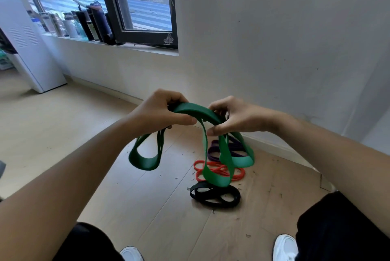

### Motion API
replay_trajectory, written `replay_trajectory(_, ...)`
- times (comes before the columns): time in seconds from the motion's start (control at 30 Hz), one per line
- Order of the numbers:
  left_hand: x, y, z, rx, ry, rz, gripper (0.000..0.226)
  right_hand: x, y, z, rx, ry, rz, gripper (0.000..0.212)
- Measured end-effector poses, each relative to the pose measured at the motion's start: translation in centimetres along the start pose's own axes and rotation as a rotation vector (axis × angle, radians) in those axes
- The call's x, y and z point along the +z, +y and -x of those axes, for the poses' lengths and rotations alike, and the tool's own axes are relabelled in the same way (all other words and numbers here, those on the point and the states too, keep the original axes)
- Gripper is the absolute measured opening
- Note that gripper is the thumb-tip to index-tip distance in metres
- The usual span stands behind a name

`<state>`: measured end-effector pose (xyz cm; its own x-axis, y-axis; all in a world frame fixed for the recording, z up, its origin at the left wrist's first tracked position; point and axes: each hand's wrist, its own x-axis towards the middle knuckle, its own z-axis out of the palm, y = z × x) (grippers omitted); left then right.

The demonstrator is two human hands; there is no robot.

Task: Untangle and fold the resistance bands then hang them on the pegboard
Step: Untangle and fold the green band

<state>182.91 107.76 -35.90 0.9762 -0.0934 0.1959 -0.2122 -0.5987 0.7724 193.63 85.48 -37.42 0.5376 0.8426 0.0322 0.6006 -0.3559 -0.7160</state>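
Note:
A wide green resistance band [195, 111] is bunched into several layers and held up in front of me above the floor. My left hand [160, 111] grips its left end, thumb over the top. My right hand [234, 116] pinches the right end. Green loops hang down below both hands, one on the left and two on the right. On the wooden floor beneath lie a purple band [213, 151], a red band [219, 171] and a black band [215, 195], each coiled. No pegboard is in view.
A white wall [274, 39] stands straight ahead with a skirting board at its foot. A dark-framed window [139, 7] has several bottles [84, 22] on its sill. A white appliance [25, 45] stands at the left. My white shoes [285, 247] are at the bottom edge.

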Motion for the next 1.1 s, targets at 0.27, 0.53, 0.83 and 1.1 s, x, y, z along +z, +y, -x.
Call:
replay_trajectory(0.27, 0.1, 0.2, 0.0, -0.02, 0.009, -0.014, 0.023, -1.4, 0.0, 0.4, 0.039, -0.018, 0.024, 0.037)
replay_trajectory(0.53, 0.3, 0.6, -0.3, -0.021, 0.035, 0.023, 0.023, -2.4, -0.8, 1.0, 0.009, -0.013, 0.085, 0.028)
replay_trajectory(0.83, 0.6, 0.6, -0.3, -0.022, 0.12, 0.207, 0.021, 2.3, -0.7, 0.3, 0.0, 0.044, -0.197, 0.046)
replay_trajectory(1.1, -1.5, -0.5, 0.3, -0.049, 0.065, 0.281, 0.028, 0.8, -2.1, 0.3, -0.088, 0.25, -0.312, 0.034)
